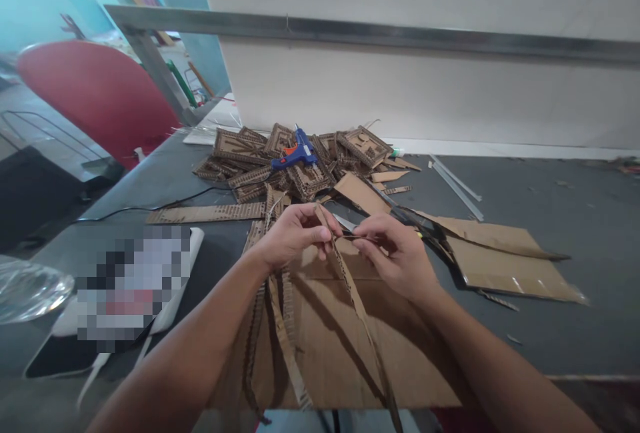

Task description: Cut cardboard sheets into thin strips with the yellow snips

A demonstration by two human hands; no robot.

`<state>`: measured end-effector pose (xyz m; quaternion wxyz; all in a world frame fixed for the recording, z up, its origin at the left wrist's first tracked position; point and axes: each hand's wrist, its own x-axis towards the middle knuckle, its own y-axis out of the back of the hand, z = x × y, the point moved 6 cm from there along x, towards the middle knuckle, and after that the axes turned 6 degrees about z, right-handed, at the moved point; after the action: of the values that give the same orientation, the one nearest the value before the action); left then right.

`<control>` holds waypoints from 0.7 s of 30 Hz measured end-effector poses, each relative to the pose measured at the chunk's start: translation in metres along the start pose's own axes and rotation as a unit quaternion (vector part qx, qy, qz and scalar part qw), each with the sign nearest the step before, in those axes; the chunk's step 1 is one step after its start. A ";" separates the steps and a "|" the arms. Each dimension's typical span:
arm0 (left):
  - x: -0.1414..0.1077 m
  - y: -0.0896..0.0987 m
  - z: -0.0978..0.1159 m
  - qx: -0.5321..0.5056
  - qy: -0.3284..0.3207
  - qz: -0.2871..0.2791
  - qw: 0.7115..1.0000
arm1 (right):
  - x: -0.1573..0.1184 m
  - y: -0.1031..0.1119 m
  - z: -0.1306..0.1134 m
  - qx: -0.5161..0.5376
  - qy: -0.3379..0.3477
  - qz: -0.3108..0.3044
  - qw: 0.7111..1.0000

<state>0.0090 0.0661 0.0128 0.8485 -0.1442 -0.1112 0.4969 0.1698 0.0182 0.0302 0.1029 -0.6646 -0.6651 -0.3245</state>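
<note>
A: A person works cardboard by hand at a dark surface (530, 203), both forearms reaching in from below. Where is the piece being worked?

B: The cardboard strip (359, 303) stands between the hands, its top pinched in the left hand (303, 236), its long tail slanting down past the near edge of a cardboard sheet (320, 346).

A: And the fingers?

B: The left ones are closed, thumb against fingertips, on the strip. Those of the right hand (397, 253) are drawn nearly together on a thin sliver (356, 238) that reaches toward the strip.

A: Metal glints there too.

B: A blade (345, 222) shows between the hands, just beside the right fingers; how its handle is held cannot be told, being hidden.

A: What surrounds the scene?

B: More corrugated strips (286, 346) lie over the sheet, near the left forearm. Beyond, a blue glue gun (301, 151) rests on a heap of cardboard pieces (240, 145).

A: To the right?

B: Folded cardboard (500, 263) lies beyond the right forearm, with pale sticks (456, 187) farther back. Across the surface, at far left, stands a red chair (95, 96).
</note>
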 end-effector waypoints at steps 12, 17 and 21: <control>0.002 0.029 0.020 -0.089 -0.068 0.157 0.981 | -0.002 0.002 -0.014 0.030 0.039 0.019 0.999; 0.001 0.041 0.032 -0.126 -0.083 0.183 0.971 | -0.002 0.002 -0.017 0.032 0.056 0.008 0.998; 0.002 0.033 0.025 -0.092 -0.078 0.161 0.980 | -0.001 0.002 -0.020 0.010 0.077 0.018 0.997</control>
<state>-0.0254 0.0861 0.0250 0.7293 -0.1986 -0.1977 0.6242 0.1657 0.0056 0.0456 0.1661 -0.6483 -0.6464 -0.3663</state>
